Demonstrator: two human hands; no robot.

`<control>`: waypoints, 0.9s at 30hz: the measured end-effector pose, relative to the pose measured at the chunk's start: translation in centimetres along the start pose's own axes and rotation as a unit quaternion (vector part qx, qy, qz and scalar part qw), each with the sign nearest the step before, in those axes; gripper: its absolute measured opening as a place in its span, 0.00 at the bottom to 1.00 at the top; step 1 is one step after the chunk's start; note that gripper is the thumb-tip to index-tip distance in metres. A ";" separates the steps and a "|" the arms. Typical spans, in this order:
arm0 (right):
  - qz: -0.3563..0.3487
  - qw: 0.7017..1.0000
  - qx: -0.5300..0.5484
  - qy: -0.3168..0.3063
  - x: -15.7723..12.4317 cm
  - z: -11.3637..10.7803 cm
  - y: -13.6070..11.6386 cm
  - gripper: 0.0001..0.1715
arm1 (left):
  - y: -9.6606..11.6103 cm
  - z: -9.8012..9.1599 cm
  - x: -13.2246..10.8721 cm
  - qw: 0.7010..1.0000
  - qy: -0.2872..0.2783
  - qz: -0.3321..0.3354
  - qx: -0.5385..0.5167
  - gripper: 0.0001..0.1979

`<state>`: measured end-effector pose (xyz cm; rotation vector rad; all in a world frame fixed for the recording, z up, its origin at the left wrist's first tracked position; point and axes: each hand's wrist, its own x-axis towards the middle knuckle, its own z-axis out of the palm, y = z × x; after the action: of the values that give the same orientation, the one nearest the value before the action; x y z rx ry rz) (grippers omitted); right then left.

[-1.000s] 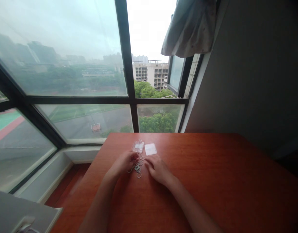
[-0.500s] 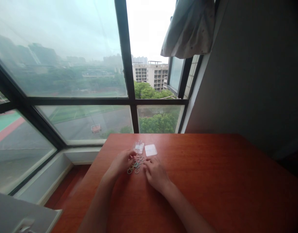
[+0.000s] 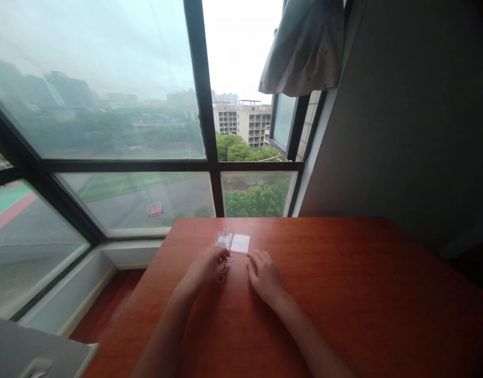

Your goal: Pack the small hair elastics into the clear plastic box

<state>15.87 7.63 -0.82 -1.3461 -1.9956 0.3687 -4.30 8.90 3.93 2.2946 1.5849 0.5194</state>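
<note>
Small metal rings lie in a heap on the red-brown table. My left hand rests over the heap with its fingers curled, covering most of the rings. My right hand lies to the right of the rings, palm down, fingers stretched towards a flat white square lid. Beside the lid stands a small clear plastic box, just beyond my left hand's fingertips.
The table stands against a big window with dark frames; its left edge drops to the floor. A grey wall rises behind the table's right part, and a bundled curtain hangs above.
My left hand has slid right and forward over the ring heap, hiding most of it. My right hand has moved right and forward, away from the rings, towards the white lid.
</note>
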 end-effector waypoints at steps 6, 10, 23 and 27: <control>0.080 0.996 -0.018 -0.024 -1.3 -2.1 0.9 0.17 | 5.2 3.8 0.3 1.000 -0.010 0.027 -0.010 0.09; 0.085 0.996 -0.015 -0.014 -2.1 -2.0 2.4 0.17 | 7.4 6.7 0.0 0.999 -0.001 0.042 -0.002 0.08; 0.081 0.997 -0.014 -0.015 -2.6 -1.2 3.1 0.16 | 6.7 8.1 0.1 0.999 0.025 0.044 -0.018 0.07; 0.079 0.997 -0.015 -0.018 -2.6 -1.2 3.1 0.16 | 6.6 8.0 0.0 0.999 0.023 0.040 -0.023 0.07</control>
<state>19.38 6.47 -2.74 -1.5307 -1.9352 0.4400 4.87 6.32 -0.25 2.3355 1.4894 0.6264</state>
